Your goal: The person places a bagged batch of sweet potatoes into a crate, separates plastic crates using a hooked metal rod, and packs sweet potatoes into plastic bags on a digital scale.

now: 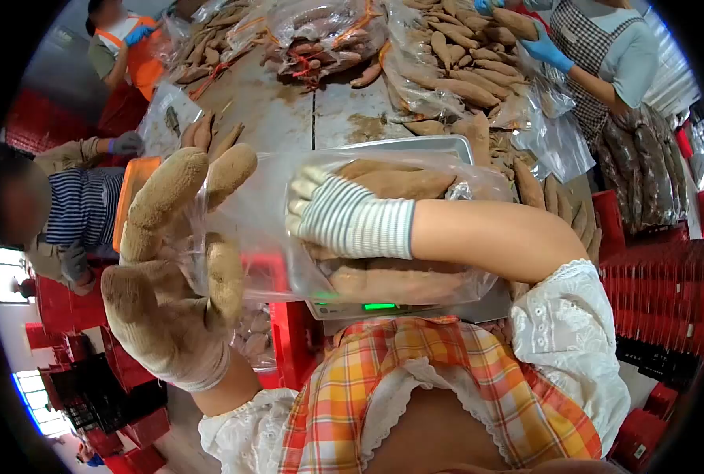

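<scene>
A clear plastic bag [478, 186] of sweet potatoes [395, 283] lies on its side on a weighing scale [447, 144] with a lit green display. My right hand [352, 213], in a striped glove, lies over the bag with its fingers bent into the plastic near the mouth end. My left hand [178, 276], in a soil-stained knit glove, is raised beside the loose mouth of the bag. Its fingers and thumb are spread apart, with loose plastic close to them.
Loose sweet potatoes [466, 87] and filled bags [324, 39] cover the far side of the metal table [273, 118]. A red crate [293, 347] stands below my left side. Co-workers stand at the left and far right; one blue-gloved hand [547, 51] holds a sweet potato. Red crates [652, 296] are stacked right.
</scene>
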The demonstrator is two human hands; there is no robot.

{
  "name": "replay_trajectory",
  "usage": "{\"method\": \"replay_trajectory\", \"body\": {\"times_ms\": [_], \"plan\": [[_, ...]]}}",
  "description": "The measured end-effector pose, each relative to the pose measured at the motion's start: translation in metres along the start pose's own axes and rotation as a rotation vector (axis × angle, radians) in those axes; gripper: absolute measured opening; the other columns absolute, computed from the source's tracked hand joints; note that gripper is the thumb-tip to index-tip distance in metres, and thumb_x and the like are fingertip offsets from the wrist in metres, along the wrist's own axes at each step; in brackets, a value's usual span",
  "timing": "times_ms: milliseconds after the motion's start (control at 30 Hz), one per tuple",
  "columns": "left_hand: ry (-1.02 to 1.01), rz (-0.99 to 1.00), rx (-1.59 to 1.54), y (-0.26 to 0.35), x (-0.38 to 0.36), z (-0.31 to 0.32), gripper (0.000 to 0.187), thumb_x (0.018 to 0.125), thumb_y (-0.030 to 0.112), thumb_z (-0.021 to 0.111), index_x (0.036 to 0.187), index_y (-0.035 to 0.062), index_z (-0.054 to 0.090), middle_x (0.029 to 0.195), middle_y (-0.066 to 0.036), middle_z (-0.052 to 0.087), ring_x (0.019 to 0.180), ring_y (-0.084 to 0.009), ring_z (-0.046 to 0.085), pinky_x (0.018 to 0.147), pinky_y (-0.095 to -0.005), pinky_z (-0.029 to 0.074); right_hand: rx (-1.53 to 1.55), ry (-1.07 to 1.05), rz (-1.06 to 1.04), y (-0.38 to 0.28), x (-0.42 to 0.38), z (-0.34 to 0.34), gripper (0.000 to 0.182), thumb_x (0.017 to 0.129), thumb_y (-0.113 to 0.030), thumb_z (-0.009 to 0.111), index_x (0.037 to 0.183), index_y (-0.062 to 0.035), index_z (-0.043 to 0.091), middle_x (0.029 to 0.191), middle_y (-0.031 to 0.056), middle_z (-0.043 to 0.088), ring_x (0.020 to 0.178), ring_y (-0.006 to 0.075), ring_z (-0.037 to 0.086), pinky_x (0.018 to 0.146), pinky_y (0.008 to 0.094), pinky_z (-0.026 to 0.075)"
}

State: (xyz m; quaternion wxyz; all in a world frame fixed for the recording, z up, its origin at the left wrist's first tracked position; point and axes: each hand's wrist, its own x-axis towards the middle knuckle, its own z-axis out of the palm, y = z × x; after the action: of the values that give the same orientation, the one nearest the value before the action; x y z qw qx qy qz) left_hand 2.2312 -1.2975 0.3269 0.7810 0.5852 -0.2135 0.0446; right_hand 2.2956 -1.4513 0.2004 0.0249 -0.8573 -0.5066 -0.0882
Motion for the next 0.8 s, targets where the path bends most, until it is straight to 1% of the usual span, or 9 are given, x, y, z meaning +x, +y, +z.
{"method": "replay_trajectory", "body": {"times_ms": [167, 300, 367, 400, 433, 500, 533, 667, 800], "plan": [[0.029, -0.032, -0.049, -0.004, -0.008, -0.004, 0.062, 0.090, 0.041, 0.045, 0.125, -0.0099, 0.042, 0.116, -0.035, 0.051, 0.038, 0.0003, 0.033, 0.036, -0.0109, 0.025, -0.002, 0.153, -0.051, 0.006, -0.010, 0.018, 0.033, 0.074, -0.031, 0.060, 0.098, -0.0092, 0.056, 0.103, 0.0095, 0.057, 0.110, 0.0293, 0.049, 0.100, 0.0466, 0.032], [0.136, -0.049, 0.032, -0.007, -0.011, -0.001, 0.065, 0.090, 0.046, 0.044, 0.121, -0.0118, 0.045, 0.114, -0.030, 0.054, 0.040, -0.0001, 0.037, 0.036, -0.0113, 0.025, 0.406, 0.389, -0.113, 0.011, -0.026, -0.005, 0.040, 0.073, -0.033, 0.064, 0.103, -0.0085, 0.055, 0.103, 0.0110, 0.056, 0.106, 0.0285, 0.050, 0.095, 0.0437, 0.035], [0.139, -0.027, 0.049, -0.009, -0.009, -0.003, 0.063, 0.089, 0.044, 0.045, 0.121, -0.0106, 0.045, 0.114, -0.029, 0.055, 0.040, 0.0002, 0.037, 0.036, -0.0112, 0.024, 0.890, 0.468, 0.078, 0.005, -0.037, -0.024, 0.044, 0.070, -0.022, 0.068, 0.109, -0.0068, 0.055, 0.102, 0.0119, 0.059, 0.102, 0.0315, 0.055, 0.093, 0.0408, 0.041], [0.137, -0.020, 0.045, -0.008, -0.009, -0.002, 0.063, 0.089, 0.044, 0.045, 0.121, -0.0106, 0.045, 0.114, -0.029, 0.055, 0.040, 0.0002, 0.037, 0.036, -0.0112, 0.024, 1.060, 0.544, 0.206, -0.002, -0.048, -0.029, 0.044, 0.074, -0.018, 0.069, 0.114, -0.0055, 0.053, 0.102, 0.0091, 0.059, 0.096, 0.0241, 0.057, 0.086, 0.0348, 0.045], [0.131, -0.027, 0.039, -0.007, -0.011, 0.000, 0.063, 0.089, 0.044, 0.046, 0.122, -0.0104, 0.045, 0.114, -0.029, 0.055, 0.040, 0.0003, 0.036, 0.036, -0.0113, 0.024, 1.055, 0.544, 0.208, -0.006, -0.056, -0.033, 0.044, 0.074, -0.018, 0.069, 0.114, -0.0055, 0.053, 0.102, 0.0091, 0.059, 0.096, 0.0241, 0.057, 0.086, 0.0348, 0.045], [0.119, -0.033, 0.025, -0.007, -0.012, 0.002, 0.063, 0.088, 0.044, 0.046, 0.122, -0.0101, 0.045, 0.114, -0.029, 0.055, 0.040, 0.0005, 0.036, 0.036, -0.0113, 0.024, 1.720, 0.755, 0.568, -0.009, -0.070, -0.040, 0.042, 0.079, -0.016, 0.068, 0.116, -0.0050, 0.052, 0.103, 0.0056, 0.059, 0.095, 0.0154, 0.056, 0.084, 0.0305, 0.046], [0.123, -0.035, 0.034, -0.009, -0.013, 0.001, 0.064, 0.088, 0.044, 0.047, 0.122, -0.0102, 0.045, 0.114, -0.028, 0.055, 0.040, 0.0007, 0.035, 0.036, -0.0112, 0.024, 1.881, 0.767, 0.609, -0.008, -0.079, -0.045, 0.038, 0.082, -0.015, 0.066, 0.116, -0.0043, 0.052, 0.104, 0.0040, 0.058, 0.095, 0.0123, 0.055, 0.085, 0.0287, 0.046], [0.135, -0.008, 0.057, -0.014, -0.005, 0.007, 0.066, 0.086, 0.045, 0.049, 0.122, -0.0104, 0.045, 0.115, -0.028, 0.054, 0.041, 0.0011, 0.035, 0.037, -0.0107, 0.024, 2.021, 1.002, 0.735, -0.003, -0.105, -0.046, 0.038, 0.083, -0.016, 0.064, 0.117, -0.0053, 0.051, 0.104, 0.0060, 0.058, 0.095, 0.0143, 0.056, 0.084, 0.0294, 0.047], [0.138, 0.038, 0.142, -0.018, -0.001, 0.011, 0.063, 0.084, 0.039, 0.051, 0.123, -0.0098, 0.045, 0.119, -0.028, 0.052, 0.042, 0.0024, 0.035, 0.039, -0.0101, 0.024, 2.013, 1.051, 0.951, -0.003, -0.121, -0.043, 0.032, 0.088, -0.020, 0.057, 0.115, -0.0039, 0.052, 0.105, 0.0076, 0.058, 0.097, 0.0158, 0.056, 0.083, 0.0315, 0.049]]}}
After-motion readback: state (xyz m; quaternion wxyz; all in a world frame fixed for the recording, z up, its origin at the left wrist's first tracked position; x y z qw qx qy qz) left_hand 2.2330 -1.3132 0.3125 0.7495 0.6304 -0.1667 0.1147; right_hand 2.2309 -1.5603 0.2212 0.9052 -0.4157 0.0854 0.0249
